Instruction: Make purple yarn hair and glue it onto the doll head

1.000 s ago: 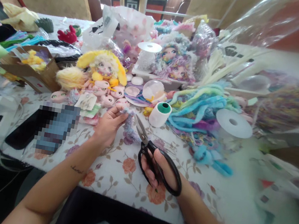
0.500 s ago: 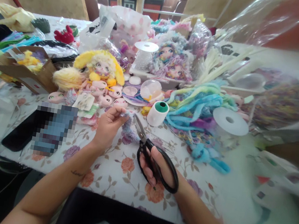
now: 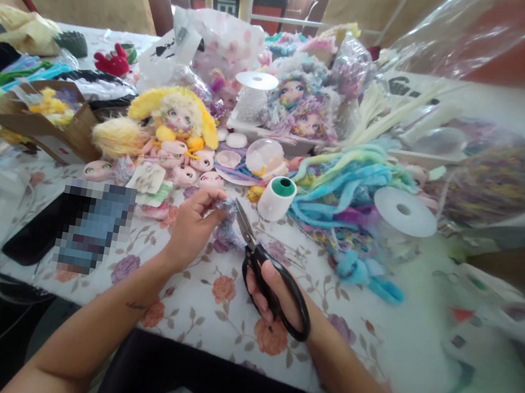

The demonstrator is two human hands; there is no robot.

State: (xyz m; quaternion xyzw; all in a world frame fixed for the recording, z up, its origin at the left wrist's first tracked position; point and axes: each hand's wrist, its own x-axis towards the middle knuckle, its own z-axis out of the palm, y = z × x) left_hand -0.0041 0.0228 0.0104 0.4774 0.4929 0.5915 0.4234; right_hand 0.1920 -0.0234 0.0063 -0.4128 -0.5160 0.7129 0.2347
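My left hand (image 3: 195, 222) pinches a small piece of fuzzy grey-lilac yarn (image 3: 232, 230) above the flowered tablecloth (image 3: 224, 289). My right hand (image 3: 274, 290) is closed round the black handles of a pair of scissors (image 3: 254, 242). Their metal blades point up and left, with the tips beside the yarn. From here I cannot tell whether the blades touch it. A white thread cone with a green top (image 3: 277, 199) stands just beyond the blades.
Doll heads (image 3: 184, 174) and a yellow-eared doll (image 3: 180, 115) lie behind my left hand. Blue-green yarn (image 3: 347, 177) and a white spool (image 3: 404, 212) are to the right. A black phone (image 3: 43, 232) and an open cardboard box (image 3: 51, 125) sit left.
My left hand has shifted slightly to the right, and more of the yarn hangs bunched below its fingertips. The scissors have barely moved, their blades a little closer together.
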